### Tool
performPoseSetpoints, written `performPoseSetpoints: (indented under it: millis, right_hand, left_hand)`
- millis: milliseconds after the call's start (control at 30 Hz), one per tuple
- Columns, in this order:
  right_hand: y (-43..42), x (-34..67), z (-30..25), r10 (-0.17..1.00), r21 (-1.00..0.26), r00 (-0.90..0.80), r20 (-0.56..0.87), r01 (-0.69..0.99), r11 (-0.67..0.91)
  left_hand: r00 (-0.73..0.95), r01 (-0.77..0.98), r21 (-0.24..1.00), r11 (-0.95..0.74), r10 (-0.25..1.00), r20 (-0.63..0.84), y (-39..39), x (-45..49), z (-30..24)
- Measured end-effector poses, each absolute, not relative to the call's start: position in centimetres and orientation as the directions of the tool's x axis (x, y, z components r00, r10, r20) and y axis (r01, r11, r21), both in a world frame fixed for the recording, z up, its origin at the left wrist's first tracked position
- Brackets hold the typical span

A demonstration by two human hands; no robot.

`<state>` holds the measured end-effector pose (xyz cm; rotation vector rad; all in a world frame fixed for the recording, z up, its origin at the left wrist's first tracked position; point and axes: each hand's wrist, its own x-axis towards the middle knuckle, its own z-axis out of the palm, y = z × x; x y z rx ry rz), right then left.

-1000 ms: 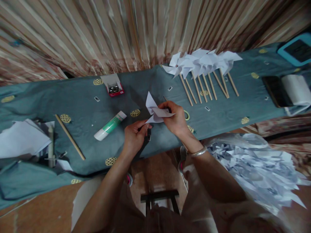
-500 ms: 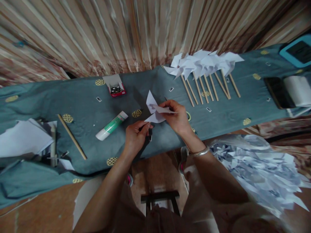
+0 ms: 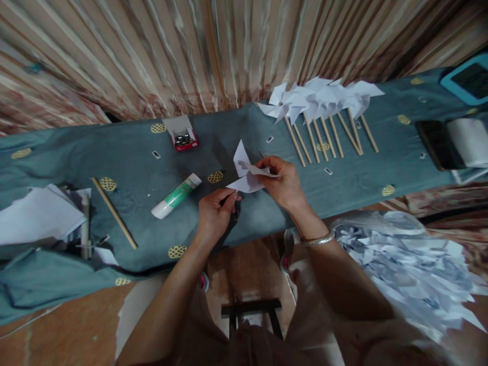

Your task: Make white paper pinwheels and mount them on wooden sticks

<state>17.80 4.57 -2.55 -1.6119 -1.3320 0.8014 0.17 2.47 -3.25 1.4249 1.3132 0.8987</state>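
Over the middle of the blue-grey cloth (image 3: 125, 168), both my hands work on a white folded paper pinwheel (image 3: 247, 173). My right hand (image 3: 284, 185) pinches its folded tips from the right, fingers closed on the paper. My left hand (image 3: 214, 216) is closed below it, pinching the paper's lower left corner; a small dark object shows by its fingers. A green and white glue tube (image 3: 175, 195) lies just left of my left hand.
Several finished paper pinwheels on wooden sticks (image 3: 324, 112) lie at the back right. A small red box of pins (image 3: 183, 138), a loose wooden stick (image 3: 113, 212), white paper sheets (image 3: 36, 221), a dark phone (image 3: 438, 145) and a heap of paper scraps (image 3: 412, 269) surround the spot.
Both hands and the paper have shifted slightly to the right, partly with the camera's own drift. The grip on the paper is unchanged.
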Motion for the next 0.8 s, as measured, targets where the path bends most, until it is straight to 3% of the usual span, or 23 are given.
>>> performPoseSetpoints:
  millis: [133,333,467,667,800]
  right_hand:
    - [4.8,18.2,-2.7,0.975,-0.922,0.221,0.009,0.380,-0.078]
    - [4.8,17.5,-2.7,0.973,-0.991,0.186,-0.135,-0.017,-0.135]
    - [4.4,16.6,-2.3,0.953,-0.950,0.168,-0.250,-0.234,-0.208]
    - [4.3,16.5,-1.7,0.936,-0.884,0.163,-0.312,-0.410,-0.224]
    - [4.2,16.3,-1.4,0.921,-0.841,0.137,-0.363,-0.473,-0.261]
  left_hand:
    - [0.149,0.254,0.966,0.039,0.986,-0.079,2.4,0.3,-3.5]
    - [0.102,0.192,0.980,0.056,0.992,-0.077,2.5,0.4,-3.8]
    - [0.079,0.171,0.981,0.096,0.991,-0.110,2.8,0.4,-3.4]
    - [0.082,0.109,0.978,0.179,0.979,-0.188,3.1,0.3,-3.5]
    - [0.113,0.112,0.984,0.137,0.982,-0.150,3.4,0.3,-3.7]
